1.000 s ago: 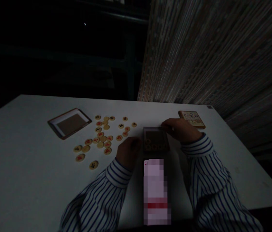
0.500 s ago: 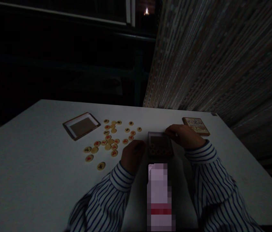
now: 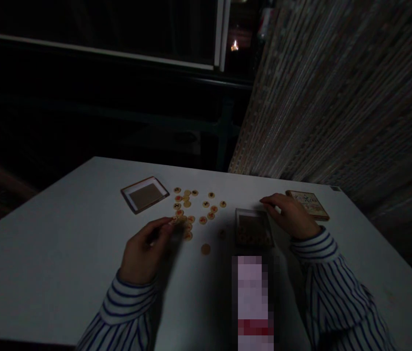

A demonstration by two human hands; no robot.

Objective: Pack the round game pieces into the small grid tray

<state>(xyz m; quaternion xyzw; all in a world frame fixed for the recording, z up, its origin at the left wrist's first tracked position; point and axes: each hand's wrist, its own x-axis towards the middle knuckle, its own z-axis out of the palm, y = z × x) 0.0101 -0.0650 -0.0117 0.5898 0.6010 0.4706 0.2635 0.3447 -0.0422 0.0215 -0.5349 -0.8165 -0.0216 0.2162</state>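
Note:
My left hand (image 3: 145, 248) is over the near left of a scatter of round wooden Chinese chess pieces (image 3: 203, 220). Its thumb and index fingertip close on one piece with a red character (image 3: 174, 220); the other fingers are curled. An open shallow box (image 3: 270, 233) with a row of pieces along its near side lies in front of me. My right hand (image 3: 288, 214) hovers just beyond the box's far right corner, its fingers loosely bent and nothing visible in them. Between the left hand and the box lie a blank-faced piece (image 3: 206, 249) and a shaded piece (image 3: 222, 234).
An open box lid or tray (image 3: 145, 195) rests on the white table (image 3: 63, 234) at the far left. A printed box or lid (image 3: 310, 204) lies beyond my right hand. A bead or string curtain (image 3: 319, 97) hangs along the right side. The room is dark.
My left hand has moved left from beside the box to the pieces, uncovering two on the table. My right hand has shifted slightly off the box's far corner. The view has tilted up.

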